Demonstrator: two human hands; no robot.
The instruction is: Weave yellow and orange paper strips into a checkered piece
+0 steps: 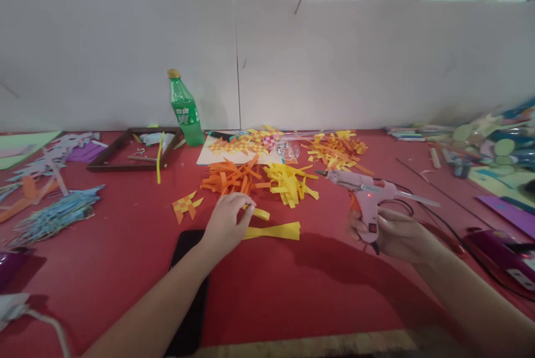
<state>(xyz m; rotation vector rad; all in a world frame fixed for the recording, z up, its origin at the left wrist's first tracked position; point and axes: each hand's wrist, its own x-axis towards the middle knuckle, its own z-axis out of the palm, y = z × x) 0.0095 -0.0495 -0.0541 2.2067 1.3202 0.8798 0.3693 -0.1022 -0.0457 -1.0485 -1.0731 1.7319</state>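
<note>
My right hand (pixel 397 232) is wrapped round the grip of a pink hot glue gun (pixel 370 196), whose nozzle points left and whose red light is lit. A clear glue stick (pixel 420 199) sticks out of its back. With fingers pinched together, my left hand (pixel 229 218) holds a curled yellow paper strip (pixel 261 213). Just below it a flat yellow paper piece (pixel 278 231) lies on the red table. A pile of orange strips (pixel 229 177) and one of yellow strips (pixel 292 185) lie behind that hand. To its left rests a woven orange and yellow paper piece (pixel 186 207).
A black phone (pixel 188 302) lies under my left forearm. Farther back stand a green bottle (pixel 186 110) and a brown tray (pixel 125 167). More strips (pixel 336 149) lie near the white partition (pixel 376 62). At right are a cable (pixel 451 232) and a purple power strip (pixel 499 252).
</note>
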